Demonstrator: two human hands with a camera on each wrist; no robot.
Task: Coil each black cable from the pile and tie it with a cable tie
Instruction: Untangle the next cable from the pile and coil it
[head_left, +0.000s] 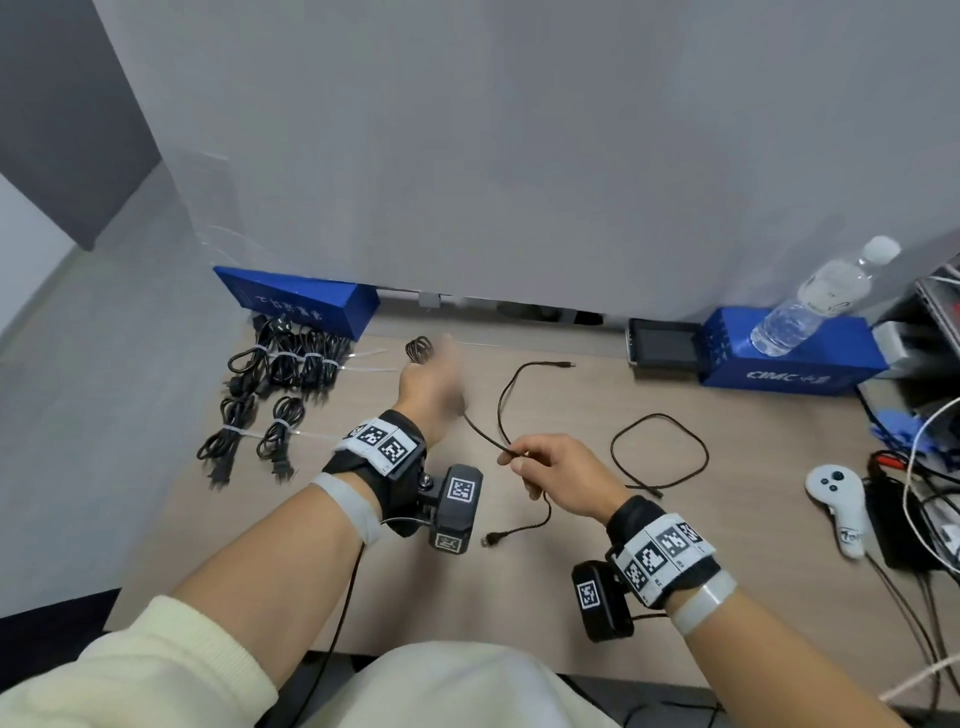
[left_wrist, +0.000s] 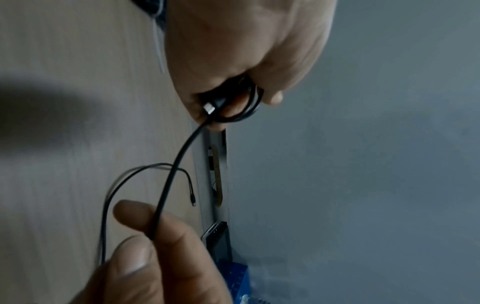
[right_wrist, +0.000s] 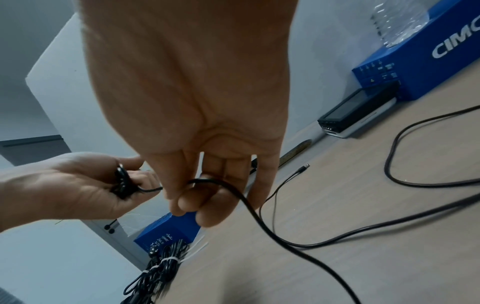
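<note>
The left hand (head_left: 431, 387) grips a small coil (head_left: 418, 349) of black cable, fingers and thumb curled round the loops; the left wrist view shows a plug end tucked against them. The hand is raised above the table (head_left: 571, 597) and blurred in the head view. From the coil the cable (head_left: 485, 434) runs down and to the right, straight to the right hand (head_left: 563, 480), which pinches it between thumb and fingers; the other fingers are curled loosely beneath.

The span between the two hands is short and looks nearly taut, its long axis slanting from upper left to lower right. Past the right hand the slack drops to the table: one run ends in a plug (head_left: 491, 540) near the person, and a second line arcs away to a barrel tip (head_left: 569, 365). Whether both belong to the one cable I cannot tell.

Judged from this, the next wrap calls for the right hand to feed the span leftward onto the coil, since it is the hand nearer the slack.

Left of the left hand lie tied bundles (head_left: 280, 387); to the far right another loose cable (head_left: 660, 452) loops on the table.
</note>
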